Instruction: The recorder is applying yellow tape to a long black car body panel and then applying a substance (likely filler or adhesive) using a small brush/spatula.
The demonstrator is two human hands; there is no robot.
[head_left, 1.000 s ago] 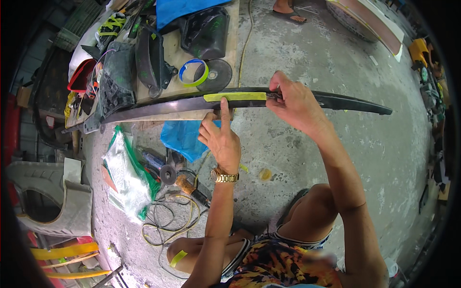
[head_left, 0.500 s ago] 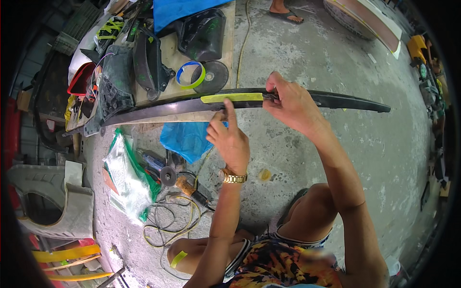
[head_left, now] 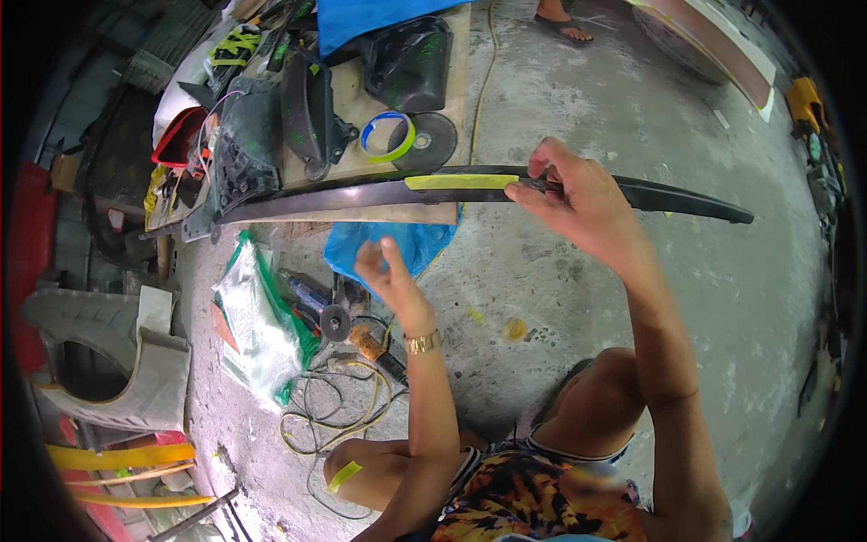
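A long, narrow black trim strip (head_left: 668, 200) runs across the view, its left part over the board. A piece of yellow-green tape (head_left: 461, 182) lies along its middle. My right hand (head_left: 582, 203) is closed on the strip at the right end of the tape, thumb at the near edge and fingers curled over. My left hand (head_left: 397, 285), slightly blurred, is below the strip and apart from it. Its fingers are raised and parted, with nothing seen in them. Another tape piece (head_left: 343, 476) is stuck on my left knee.
Beyond the strip, a tape roll (head_left: 388, 137) overlaps a round dark disc (head_left: 429, 142) on the board, near black plastic parts (head_left: 411, 68). An angle grinder (head_left: 335, 322), coiled cord (head_left: 330, 411) and plastic bag (head_left: 262, 321) lie left. Another person's sandaled foot (head_left: 564, 27) is far off.
My left hand has come off the tape and drawn back toward me, down and slightly left. My right hand keeps hold of the strip. The whole view has shifted slightly.
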